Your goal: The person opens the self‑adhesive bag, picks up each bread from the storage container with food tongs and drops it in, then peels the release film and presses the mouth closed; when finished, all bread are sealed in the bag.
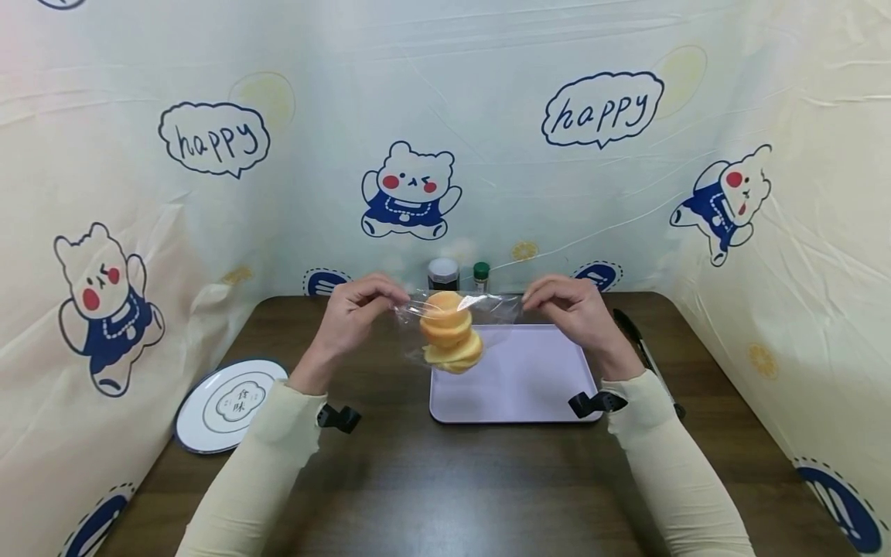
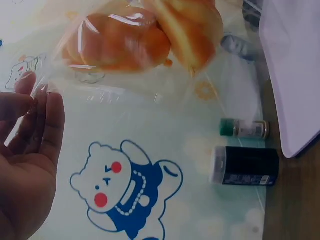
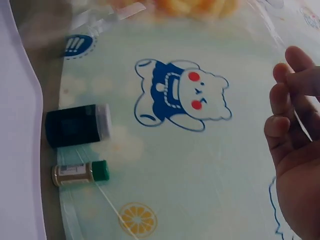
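Observation:
Between both hands hangs a clear plastic bag (image 1: 497, 309) with several round golden bread buns (image 1: 447, 319) inside. My left hand (image 1: 358, 309) pinches the bag's left corner between thumb and fingers, as the left wrist view also shows, with the buns (image 2: 117, 42) close beside. At the opposite corner, my right hand (image 1: 571, 305) pinches the plastic with thumb and fingertips. In the head view the bag overlaps the left part of a pale lilac tray (image 1: 515, 387) on the table.
An oval white plate (image 1: 209, 414) with a blue rim lies at the left, partly behind the left sleeve. At the back stand a dark jar (image 2: 250, 166) with a pale lid and a small green-capped bottle (image 3: 77, 173). A black-handled utensil (image 1: 629, 329) lies right of the tray.

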Motion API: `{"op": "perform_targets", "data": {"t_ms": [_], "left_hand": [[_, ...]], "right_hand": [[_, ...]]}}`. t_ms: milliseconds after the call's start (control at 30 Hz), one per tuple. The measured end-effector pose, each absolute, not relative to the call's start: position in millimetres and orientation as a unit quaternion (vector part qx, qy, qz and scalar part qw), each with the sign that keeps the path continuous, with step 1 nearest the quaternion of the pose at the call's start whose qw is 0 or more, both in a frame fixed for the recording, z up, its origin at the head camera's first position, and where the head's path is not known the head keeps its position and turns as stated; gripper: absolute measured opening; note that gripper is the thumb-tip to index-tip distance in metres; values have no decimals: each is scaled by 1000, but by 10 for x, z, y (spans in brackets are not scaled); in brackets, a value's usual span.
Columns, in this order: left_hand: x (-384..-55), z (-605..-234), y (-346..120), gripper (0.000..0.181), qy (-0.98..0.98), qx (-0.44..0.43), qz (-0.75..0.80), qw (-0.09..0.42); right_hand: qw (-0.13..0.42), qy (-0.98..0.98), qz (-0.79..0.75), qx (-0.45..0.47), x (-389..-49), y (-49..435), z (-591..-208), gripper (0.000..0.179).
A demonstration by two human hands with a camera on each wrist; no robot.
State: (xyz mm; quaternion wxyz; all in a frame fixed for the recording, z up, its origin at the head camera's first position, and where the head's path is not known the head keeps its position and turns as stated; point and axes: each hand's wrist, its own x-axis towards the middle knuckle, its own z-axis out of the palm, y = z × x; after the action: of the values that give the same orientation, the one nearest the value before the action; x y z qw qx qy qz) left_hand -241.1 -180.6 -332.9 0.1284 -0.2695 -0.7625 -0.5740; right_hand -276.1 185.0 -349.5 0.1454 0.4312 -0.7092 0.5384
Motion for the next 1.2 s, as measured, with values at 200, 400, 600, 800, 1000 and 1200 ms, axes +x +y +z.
{"op": "perform_targets", "data": {"t_ms": [200,400,600,800,1000,1200], "left_hand": [[-2421,-3339,-1856,21,-773,-263,-564,125],[-2426,-3333,-1834,21,-770,-245,-573,139],[-2411,-3314,-1759,19,-739,-273,-599,145],[-2401,-3285,-1713,24,-723,-309,-600,148],[-2385,-3266,-1696,26,-723,-305,-601,153],[-2370,-3258,-1691,24,-718,-298,-612,146]], "right_hand": [[159,-692,555,432,-2772,1917,-3475,21],[126,-727,535,411,-2757,1851,-3514,17],[93,-774,521,348,-2738,1748,-3578,20],[49,-810,485,324,-2779,1648,-3656,23],[0,-832,465,302,-2795,1554,-3701,30],[-9,-843,449,297,-2814,1508,-3742,21]]}}
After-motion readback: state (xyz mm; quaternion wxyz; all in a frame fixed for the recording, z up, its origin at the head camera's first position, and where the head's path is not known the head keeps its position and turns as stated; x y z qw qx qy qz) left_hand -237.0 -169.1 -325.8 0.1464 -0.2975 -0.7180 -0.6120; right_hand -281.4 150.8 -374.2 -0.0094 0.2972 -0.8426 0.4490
